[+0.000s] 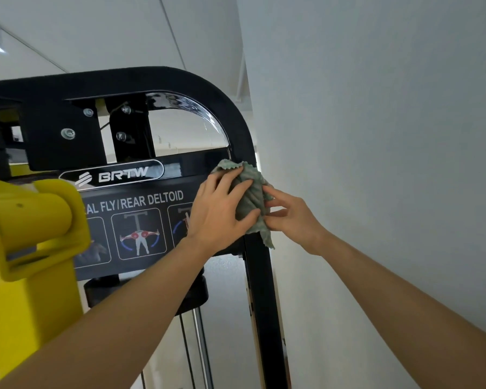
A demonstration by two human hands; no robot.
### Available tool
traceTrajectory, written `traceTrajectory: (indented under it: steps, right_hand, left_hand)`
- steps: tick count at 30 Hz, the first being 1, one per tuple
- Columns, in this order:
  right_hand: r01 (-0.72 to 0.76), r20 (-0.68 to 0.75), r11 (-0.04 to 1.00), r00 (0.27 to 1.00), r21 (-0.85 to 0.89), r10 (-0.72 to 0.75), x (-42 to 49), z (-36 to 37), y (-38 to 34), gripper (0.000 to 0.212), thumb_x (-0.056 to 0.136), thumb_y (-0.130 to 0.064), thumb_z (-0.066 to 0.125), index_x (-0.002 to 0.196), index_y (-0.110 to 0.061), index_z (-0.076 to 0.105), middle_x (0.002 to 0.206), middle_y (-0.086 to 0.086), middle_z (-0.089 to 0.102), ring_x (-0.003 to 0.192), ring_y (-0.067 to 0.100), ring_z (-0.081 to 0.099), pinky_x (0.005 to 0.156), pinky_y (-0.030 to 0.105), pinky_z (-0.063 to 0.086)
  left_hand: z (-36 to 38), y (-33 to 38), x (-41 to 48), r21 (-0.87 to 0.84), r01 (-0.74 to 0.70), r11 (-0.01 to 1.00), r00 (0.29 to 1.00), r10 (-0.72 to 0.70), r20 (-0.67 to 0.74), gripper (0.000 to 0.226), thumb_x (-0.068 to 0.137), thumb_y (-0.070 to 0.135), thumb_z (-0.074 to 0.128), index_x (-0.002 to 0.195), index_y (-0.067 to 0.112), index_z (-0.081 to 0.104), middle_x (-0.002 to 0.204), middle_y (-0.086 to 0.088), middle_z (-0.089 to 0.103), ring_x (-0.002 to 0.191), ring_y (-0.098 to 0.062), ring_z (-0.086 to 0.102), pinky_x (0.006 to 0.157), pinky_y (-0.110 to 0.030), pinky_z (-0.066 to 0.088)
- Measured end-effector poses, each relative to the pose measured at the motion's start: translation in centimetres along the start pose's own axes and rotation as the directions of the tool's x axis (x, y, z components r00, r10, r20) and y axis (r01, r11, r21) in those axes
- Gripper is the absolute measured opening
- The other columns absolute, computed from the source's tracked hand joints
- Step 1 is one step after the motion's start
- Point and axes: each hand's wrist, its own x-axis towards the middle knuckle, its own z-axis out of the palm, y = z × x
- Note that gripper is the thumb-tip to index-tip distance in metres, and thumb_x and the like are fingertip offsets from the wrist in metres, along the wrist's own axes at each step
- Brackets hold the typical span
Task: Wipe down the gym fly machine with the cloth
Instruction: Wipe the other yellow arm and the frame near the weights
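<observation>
The fly machine's black frame (236,113) arches over a placard (141,209) reading "FLY/REAR DELTOID". A crumpled grey-green cloth (250,196) lies against the frame's right upright, level with the placard's right end. My left hand (219,211) grips the cloth, fingers over its top and thumb curled under it. My right hand (292,217) comes in from the right and pinches the cloth's right edge with its fingertips. A corner of the cloth hangs down below both hands.
A yellow machine arm (31,228) juts out at the left, close to my left forearm. A white wall (376,164) runs close along the right of the frame. Steel guide rods (204,346) and cables drop below the placard.
</observation>
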Motion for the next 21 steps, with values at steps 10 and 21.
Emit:
traceTrajectory:
  steps: [10,21]
  right_hand:
    - [-0.095,-0.035,0.996,0.995,0.003,0.095,-3.9,1.7,3.9,0.059,0.091,-0.002,0.067,0.143,-0.027,0.056,0.120,0.001,0.070,0.110,0.021,0.068,0.091,0.041,0.060]
    - [-0.236,-0.014,0.971,0.972,-0.039,0.236,-9.7,3.4,8.0,0.053,0.098,-0.007,0.062,0.147,-0.022,0.051,0.134,0.002,0.066,0.122,0.020,0.063,0.103,0.048,0.053]
  left_hand:
    - [3.2,2.8,-7.1,0.019,0.060,0.998,0.998,-0.060,0.028,0.062,0.086,0.046,0.073,0.140,0.021,0.057,0.144,-0.008,0.054,0.130,-0.030,0.043,0.105,-0.047,0.043]
    - [6.0,9.3,-15.7,-0.389,0.388,0.836,0.921,-0.361,0.143,0.057,0.091,0.019,0.072,0.144,0.015,0.052,0.150,-0.008,0.042,0.137,-0.023,0.039,0.109,-0.029,0.040]
